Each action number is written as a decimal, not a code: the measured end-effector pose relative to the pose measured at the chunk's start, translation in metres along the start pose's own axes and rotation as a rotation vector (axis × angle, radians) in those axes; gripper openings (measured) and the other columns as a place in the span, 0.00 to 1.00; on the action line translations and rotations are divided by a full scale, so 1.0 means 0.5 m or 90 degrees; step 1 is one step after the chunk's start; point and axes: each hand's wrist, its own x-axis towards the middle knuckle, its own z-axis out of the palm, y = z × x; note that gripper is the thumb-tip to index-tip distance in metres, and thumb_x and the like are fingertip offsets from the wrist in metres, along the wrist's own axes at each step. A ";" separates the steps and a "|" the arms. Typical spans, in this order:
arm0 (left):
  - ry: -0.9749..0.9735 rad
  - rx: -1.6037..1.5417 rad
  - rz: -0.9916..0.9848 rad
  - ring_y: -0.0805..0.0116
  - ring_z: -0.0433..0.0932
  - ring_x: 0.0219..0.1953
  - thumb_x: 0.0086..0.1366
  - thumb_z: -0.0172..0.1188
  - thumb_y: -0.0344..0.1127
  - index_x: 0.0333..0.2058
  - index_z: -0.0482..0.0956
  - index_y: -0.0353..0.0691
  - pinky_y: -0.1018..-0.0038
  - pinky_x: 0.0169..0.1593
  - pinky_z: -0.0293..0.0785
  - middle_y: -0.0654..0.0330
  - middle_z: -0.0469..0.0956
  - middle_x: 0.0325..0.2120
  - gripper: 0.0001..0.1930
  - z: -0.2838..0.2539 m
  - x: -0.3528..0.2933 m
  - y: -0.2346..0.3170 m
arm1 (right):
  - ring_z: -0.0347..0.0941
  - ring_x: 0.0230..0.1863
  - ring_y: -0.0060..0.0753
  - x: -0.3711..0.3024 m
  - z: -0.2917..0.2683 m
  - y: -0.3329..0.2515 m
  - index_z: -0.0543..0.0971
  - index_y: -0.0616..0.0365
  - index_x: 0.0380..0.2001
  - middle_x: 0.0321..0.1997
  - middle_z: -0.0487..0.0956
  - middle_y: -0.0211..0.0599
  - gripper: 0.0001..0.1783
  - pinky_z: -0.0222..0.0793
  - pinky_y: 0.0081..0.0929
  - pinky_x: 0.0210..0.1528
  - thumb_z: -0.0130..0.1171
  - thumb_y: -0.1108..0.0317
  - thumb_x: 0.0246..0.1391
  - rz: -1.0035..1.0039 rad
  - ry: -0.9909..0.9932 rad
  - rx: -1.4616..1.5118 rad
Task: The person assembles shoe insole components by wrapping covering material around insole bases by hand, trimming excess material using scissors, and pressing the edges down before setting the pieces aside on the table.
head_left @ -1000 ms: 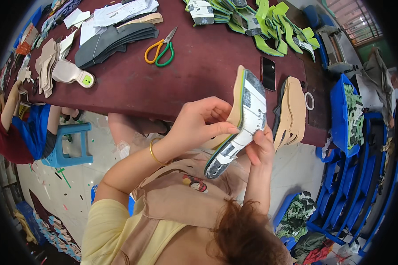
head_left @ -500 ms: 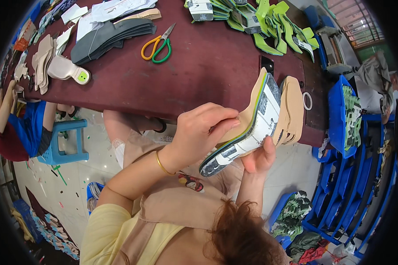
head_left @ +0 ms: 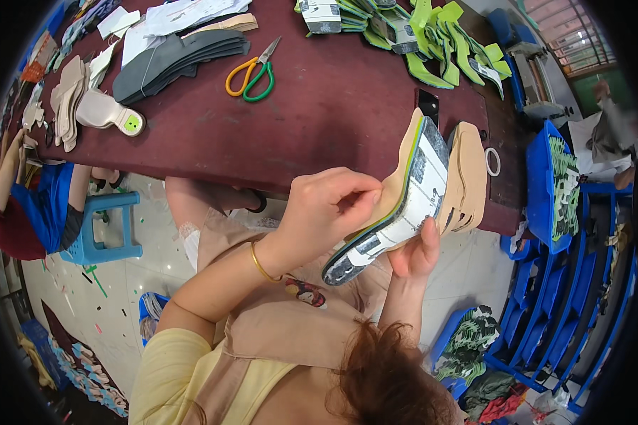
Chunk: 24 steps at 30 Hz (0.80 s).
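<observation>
Holding a shoe sole assembly (head_left: 397, 205) up off the surface, I am seeing it tilted on edge, heel end low toward the body and toe end high by the surface's near edge. It shows a tan upper layer, a thin green edge strip and a printed grey-white underside. I judge it is being kept in the air so both faces stay reachable while the layers are being worked. The left hand (head_left: 329, 212) is arching over the tan side, fingers curled and pinching closed on the sole's edge, wrist bent, a gold bangle (head_left: 259, 263) sitting on it. The right hand (head_left: 415, 251) is cupping from below, thumb pressed up against the printed face, clamped on the same piece. Just beside it, a stack of tan insoles (head_left: 468, 177) is resting on the maroon surface (head_left: 319, 120); orange and green scissors (head_left: 252, 71) are lying well apart.
</observation>
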 end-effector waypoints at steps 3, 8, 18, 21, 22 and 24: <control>0.119 -0.096 -0.075 0.84 0.71 0.20 0.59 0.58 0.27 0.24 0.77 0.32 0.82 0.22 0.67 0.65 0.76 0.22 0.06 0.003 0.013 -0.038 | 0.62 0.62 0.44 0.000 -0.009 -0.005 0.57 0.61 0.62 0.62 0.64 0.45 0.31 0.58 0.46 0.62 0.49 0.59 0.59 0.006 -0.022 0.041; 0.015 0.109 -0.346 0.80 0.71 0.24 0.67 0.50 0.41 0.27 0.77 0.32 0.81 0.30 0.70 0.63 0.75 0.27 0.17 -0.108 0.055 -0.112 | 0.63 0.61 0.44 0.004 -0.008 -0.020 0.57 0.61 0.62 0.61 0.66 0.45 0.31 0.59 0.45 0.62 0.50 0.61 0.59 0.010 -0.027 0.086; -0.338 -0.519 -0.314 0.78 0.73 0.40 0.57 0.66 0.36 0.47 0.72 0.30 0.78 0.46 0.70 0.61 0.77 0.39 0.22 -0.009 0.047 -0.030 | 0.71 0.53 0.34 0.019 0.027 -0.033 0.66 0.67 0.54 0.52 0.74 0.40 0.32 0.64 0.32 0.57 0.65 0.67 0.48 0.026 -0.027 -0.204; -0.353 -0.458 -0.303 0.78 0.74 0.40 0.54 0.67 0.33 0.47 0.72 0.30 0.78 0.47 0.70 0.61 0.78 0.38 0.23 -0.020 0.045 -0.044 | 0.75 0.46 0.30 0.013 0.022 -0.047 0.74 0.66 0.47 0.45 0.79 0.38 0.28 0.68 0.28 0.51 0.71 0.70 0.40 0.021 -0.009 -0.305; -0.400 -0.429 -0.278 0.78 0.73 0.40 0.54 0.67 0.32 0.47 0.72 0.30 0.78 0.47 0.70 0.61 0.78 0.39 0.23 -0.029 0.043 -0.045 | 0.74 0.46 0.28 0.011 0.012 -0.057 0.74 0.66 0.46 0.44 0.78 0.38 0.25 0.69 0.27 0.49 0.69 0.74 0.42 0.017 -0.069 -0.355; -0.443 -0.453 -0.207 0.80 0.72 0.39 0.57 0.65 0.35 0.49 0.72 0.32 0.79 0.45 0.70 0.64 0.77 0.39 0.22 -0.037 0.044 -0.035 | 0.73 0.44 0.27 0.009 0.013 -0.069 0.77 0.65 0.42 0.43 0.79 0.37 0.21 0.69 0.26 0.47 0.69 0.77 0.41 0.032 -0.099 -0.418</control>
